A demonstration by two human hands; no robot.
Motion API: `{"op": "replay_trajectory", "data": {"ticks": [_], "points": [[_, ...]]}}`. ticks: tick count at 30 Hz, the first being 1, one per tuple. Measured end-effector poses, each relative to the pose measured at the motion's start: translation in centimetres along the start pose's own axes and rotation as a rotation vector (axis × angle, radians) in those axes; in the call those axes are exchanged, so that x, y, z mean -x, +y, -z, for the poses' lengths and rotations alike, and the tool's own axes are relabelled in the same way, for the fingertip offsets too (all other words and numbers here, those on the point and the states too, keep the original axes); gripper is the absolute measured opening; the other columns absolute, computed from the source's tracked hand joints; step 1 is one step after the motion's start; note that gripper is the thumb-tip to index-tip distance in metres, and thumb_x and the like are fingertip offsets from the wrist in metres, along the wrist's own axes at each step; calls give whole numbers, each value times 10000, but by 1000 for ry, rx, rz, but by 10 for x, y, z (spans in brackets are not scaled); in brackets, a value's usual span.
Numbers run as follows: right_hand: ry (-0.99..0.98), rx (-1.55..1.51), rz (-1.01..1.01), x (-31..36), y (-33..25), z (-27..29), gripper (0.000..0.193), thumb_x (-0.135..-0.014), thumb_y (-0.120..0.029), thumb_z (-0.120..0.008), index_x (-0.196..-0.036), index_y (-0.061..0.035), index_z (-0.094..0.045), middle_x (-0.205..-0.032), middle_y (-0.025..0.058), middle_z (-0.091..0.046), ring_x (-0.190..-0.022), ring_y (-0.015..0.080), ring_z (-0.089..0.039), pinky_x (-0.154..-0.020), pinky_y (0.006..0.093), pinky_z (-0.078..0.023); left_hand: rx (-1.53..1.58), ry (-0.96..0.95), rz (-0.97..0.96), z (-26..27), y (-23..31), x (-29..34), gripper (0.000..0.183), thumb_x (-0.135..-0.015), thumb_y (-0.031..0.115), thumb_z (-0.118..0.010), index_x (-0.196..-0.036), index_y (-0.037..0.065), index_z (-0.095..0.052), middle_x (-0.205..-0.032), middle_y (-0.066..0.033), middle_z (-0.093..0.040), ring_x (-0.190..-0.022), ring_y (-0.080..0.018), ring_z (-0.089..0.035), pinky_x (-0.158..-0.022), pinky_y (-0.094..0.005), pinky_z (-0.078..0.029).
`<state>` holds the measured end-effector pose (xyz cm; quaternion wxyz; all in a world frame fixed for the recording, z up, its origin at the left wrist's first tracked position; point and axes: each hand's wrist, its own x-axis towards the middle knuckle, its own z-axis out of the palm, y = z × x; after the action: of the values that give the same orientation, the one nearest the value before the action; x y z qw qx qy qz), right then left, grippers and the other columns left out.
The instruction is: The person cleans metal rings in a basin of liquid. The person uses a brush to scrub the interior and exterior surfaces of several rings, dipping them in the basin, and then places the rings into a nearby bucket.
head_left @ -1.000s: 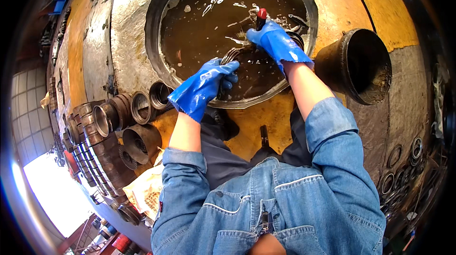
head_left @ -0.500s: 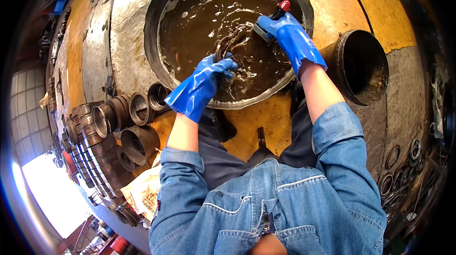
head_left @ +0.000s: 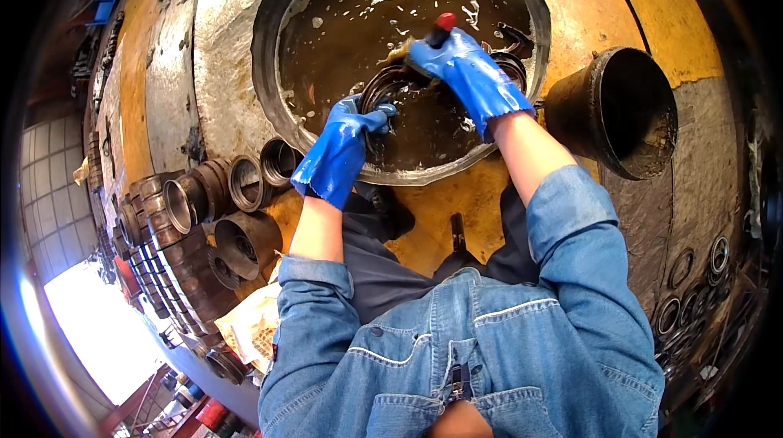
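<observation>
My left hand [head_left: 347, 136], in a blue rubber glove, is closed around the edge of a dark metal ring [head_left: 380, 86] held tilted at the liquid's surface. My right hand [head_left: 471, 67], gloved the same way, grips a brush [head_left: 444, 22] with a dark handle and a red end. Its blurred bristles meet the ring's far side, partly hidden by the glove. Both hands are over a round black tub [head_left: 266, 63] of murky brown liquid [head_left: 334, 46]. Another dark ring-shaped part [head_left: 514, 71] shows by the tub's right wall, beyond my right wrist.
An open, grimy metal cylinder [head_left: 599, 112] lies right of the tub. Several rings and sleeves [head_left: 246, 183] stand in rows at the left, near a crumpled paper bag [head_left: 249, 324]. More rings [head_left: 669, 316] lie at the lower right. My legs flank the tub's near side.
My right hand has moved left with the brush, from open liquid onto the ring. The ring shows more above the liquid. My left hand keeps its hold.
</observation>
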<state>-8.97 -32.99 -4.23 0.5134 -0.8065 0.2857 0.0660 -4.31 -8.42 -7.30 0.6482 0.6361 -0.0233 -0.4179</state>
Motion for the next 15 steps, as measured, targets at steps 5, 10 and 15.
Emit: {"op": "replay_trajectory", "data": {"ticks": [5,10,15], "points": [[-319,-162,28,-7,-13,-4,412,-874,-494,-673,-931,-101,-780,-883,84,-769,-856,228,-688,-842,343,-529,-20,-59,-33,18,-13,-10,314,-866,13,-745,-1177,-28,-732,-984,-50,-750,-802,-132,-657,-765,-265,-528],[-232,-76,144,-10,-2,-36,364,-916,-451,-702,-893,-100,-798,-739,40,-709,-721,130,-616,-710,327,-496,17,-33,-73,6,-11,-4,348,-867,19,-742,-1211,-28,-732,-997,-57,-754,-795,-125,-649,-749,-263,-515],[-46,-186,-22,-14,16,-21,408,-894,-436,-683,-963,-51,-799,-899,137,-767,-854,251,-714,-836,361,-543,-14,-40,46,8,-3,-8,399,-880,-32,-753,-1275,-51,-694,-1076,-97,-768,-924,-169,-717,-789,-285,-560]]}}
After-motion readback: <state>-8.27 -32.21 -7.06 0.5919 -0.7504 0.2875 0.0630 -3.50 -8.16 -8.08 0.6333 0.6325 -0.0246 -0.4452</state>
